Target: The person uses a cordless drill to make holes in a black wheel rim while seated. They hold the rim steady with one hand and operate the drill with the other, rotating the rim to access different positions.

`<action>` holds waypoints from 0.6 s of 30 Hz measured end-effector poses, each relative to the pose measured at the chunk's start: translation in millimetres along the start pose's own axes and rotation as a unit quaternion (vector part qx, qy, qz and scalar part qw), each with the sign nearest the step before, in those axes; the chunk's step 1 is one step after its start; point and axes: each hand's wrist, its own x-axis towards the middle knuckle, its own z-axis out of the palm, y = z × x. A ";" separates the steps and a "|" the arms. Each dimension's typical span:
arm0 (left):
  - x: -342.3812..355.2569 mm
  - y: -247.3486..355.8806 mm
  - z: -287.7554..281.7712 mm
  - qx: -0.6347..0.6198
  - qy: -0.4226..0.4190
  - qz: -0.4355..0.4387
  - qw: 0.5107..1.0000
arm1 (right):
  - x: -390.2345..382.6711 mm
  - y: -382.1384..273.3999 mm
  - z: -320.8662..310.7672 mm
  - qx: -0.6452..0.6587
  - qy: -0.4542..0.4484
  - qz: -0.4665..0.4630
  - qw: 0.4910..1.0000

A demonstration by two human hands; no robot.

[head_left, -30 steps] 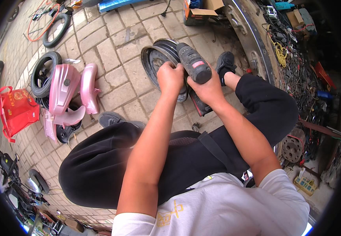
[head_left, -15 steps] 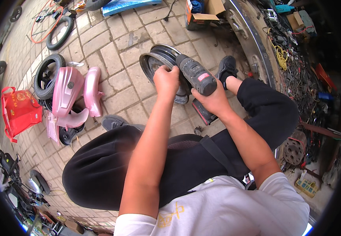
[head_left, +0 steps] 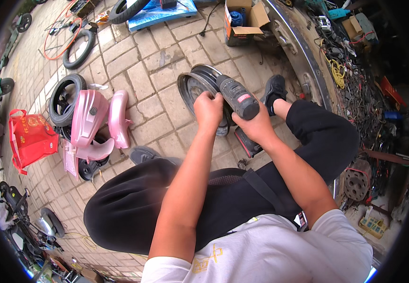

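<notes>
A metal wheel rim [head_left: 185,88] stands on the paving between my feet, tilted toward me. My left hand [head_left: 208,109] is closed at its near edge, thumb and fingers pinched together; the fingertips are partly hidden. In my right hand [head_left: 254,123] is a black and grey cordless drill [head_left: 235,92], its body pointing away from me at the right side of the rim. The drill's battery [head_left: 248,143] shows below my right hand. Where the front of the drill meets the rim, I cannot make out the tip.
Pink plastic fairings [head_left: 89,118] lie on the left beside a tyre [head_left: 67,100] and a red bag [head_left: 32,139]. Farther off are another tyre [head_left: 79,49] and an open cardboard box [head_left: 244,30]. A heap of cables [head_left: 355,99] lines the right, behind a metal edge [head_left: 303,59].
The whole view has shifted slightly, so everything sits a little lower and more to the right. Both hands keep their grip, and drill and rim hold about the same position to each other.
</notes>
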 end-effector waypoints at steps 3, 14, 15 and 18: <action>-0.1 -8.5 6.7 -0.017 -0.021 -0.011 1.000 | -5.7 10.9 -5.2 0.016 0.003 -0.027 0.999; 3.7 -8.6 12.3 0.048 0.031 0.055 0.997 | 31.8 56.5 15.9 -0.011 0.019 -0.020 1.000; 7.0 -11.4 12.0 0.057 0.025 0.056 0.996 | 28.6 61.5 13.4 -0.039 0.031 -0.003 0.999; 14.4 -20.5 9.4 0.065 0.045 0.077 0.994 | 8.5 68.9 -0.4 0.007 0.003 0.022 1.000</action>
